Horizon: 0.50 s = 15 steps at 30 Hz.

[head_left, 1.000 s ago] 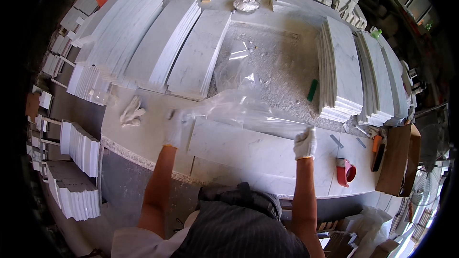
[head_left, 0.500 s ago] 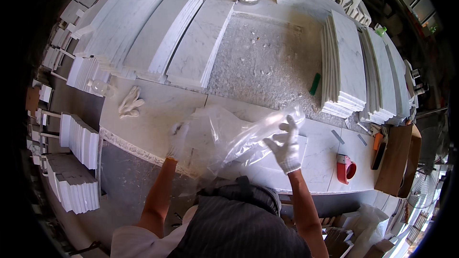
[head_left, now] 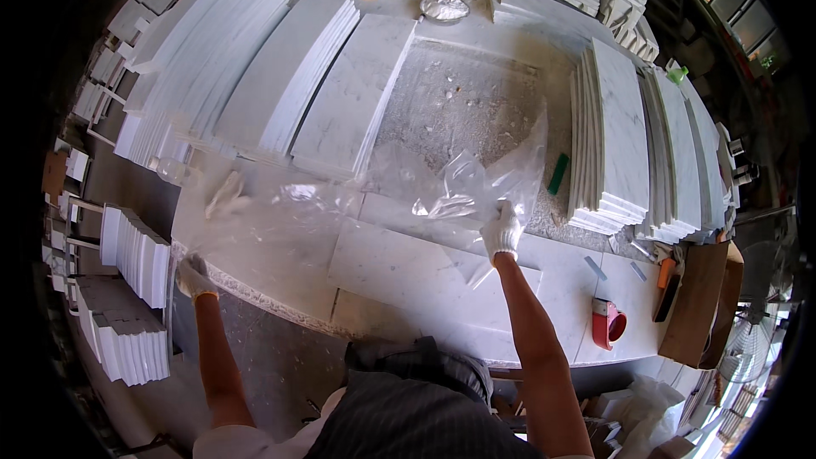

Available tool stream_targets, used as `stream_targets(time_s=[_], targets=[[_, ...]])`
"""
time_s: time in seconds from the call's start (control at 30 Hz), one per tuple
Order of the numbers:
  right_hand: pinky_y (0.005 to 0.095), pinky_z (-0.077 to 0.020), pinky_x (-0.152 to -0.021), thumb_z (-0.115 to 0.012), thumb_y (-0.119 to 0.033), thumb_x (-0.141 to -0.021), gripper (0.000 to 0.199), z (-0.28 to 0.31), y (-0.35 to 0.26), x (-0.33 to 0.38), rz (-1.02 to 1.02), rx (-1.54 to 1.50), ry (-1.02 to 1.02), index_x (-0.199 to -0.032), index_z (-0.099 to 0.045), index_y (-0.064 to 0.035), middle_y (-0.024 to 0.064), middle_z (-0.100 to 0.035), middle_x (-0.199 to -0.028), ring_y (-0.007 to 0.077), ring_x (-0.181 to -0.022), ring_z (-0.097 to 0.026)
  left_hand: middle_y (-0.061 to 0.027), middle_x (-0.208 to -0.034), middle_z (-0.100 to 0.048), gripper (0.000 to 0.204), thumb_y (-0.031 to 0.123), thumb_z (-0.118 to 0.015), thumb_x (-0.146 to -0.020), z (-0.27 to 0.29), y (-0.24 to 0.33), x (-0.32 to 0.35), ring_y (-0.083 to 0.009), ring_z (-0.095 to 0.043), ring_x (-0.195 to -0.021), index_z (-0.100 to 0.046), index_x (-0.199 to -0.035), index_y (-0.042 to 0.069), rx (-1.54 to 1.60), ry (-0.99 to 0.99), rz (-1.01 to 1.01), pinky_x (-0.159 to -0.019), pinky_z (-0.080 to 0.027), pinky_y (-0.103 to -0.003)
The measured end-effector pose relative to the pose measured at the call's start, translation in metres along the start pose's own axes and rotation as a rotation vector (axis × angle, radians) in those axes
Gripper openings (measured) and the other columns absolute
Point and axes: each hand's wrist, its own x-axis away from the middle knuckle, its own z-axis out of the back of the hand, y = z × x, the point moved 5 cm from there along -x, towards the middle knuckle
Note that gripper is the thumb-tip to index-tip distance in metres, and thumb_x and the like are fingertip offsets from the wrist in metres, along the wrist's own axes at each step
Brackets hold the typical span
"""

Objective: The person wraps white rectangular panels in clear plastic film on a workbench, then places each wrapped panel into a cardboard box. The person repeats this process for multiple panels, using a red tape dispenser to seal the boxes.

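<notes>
A clear plastic sheet stretches across the work table between my two white-gloved hands, bunched and shiny near the right one. My right hand is closed on it just past the marble strip. Far out at the table's left front corner, my left hand grips the sheet's other end, its fingers partly blurred. Beneath the film lies a flat marble strip, set along the front part of the table. A spare white glove shows dimly through the plastic at the left.
Stacked marble slabs stand left of a dusty recess, with more slabs at its right. A red tape dispenser, a cardboard box and a green block are on the right. A bowl of white powder sits at the back.
My left hand has swung outward to the left, and my right hand has closed and moved slightly forward. The crumpled plastic has spread wide across the table and toward the recess.
</notes>
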Motion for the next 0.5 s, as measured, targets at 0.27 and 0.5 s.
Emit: stream_targets(time_s=[0.27,0.5], targets=[[0.0371,-0.0517,-0.097,-0.06,-0.013,-0.096,0.045,-0.028,-0.095,-0.045,0.854,0.262,-0.17,-0.14,-0.052,-0.0091,0.0162,-0.066,-0.117,0.0282,-0.104,-0.067,-0.0084,-0.087,-0.064,0.012,0.008,-0.06,-0.093,-0.01,0.002,0.014,-0.0139,-0.062,-0.071,-0.053,-0.085,0.003,-0.437,-0.287,-0.268,-0.063,-0.052,-0.027],[0.0458,-0.0472,-0.102,-0.065,-0.032,-0.092,0.054,0.077,-0.029,-0.085,0.079,0.117,0.411,-0.141,-0.053,-0.0132,0.018,-0.055,-0.14,0.0351,-0.118,-0.06,-0.006,-0.082,-0.059,0.019,0.003,-0.061,-0.094,-0.135,-0.03,0.229,-0.0109,-0.053,-0.069,-0.051,-0.077,0.003,-0.665,-0.865,-0.606,-0.064,-0.047,-0.026]])
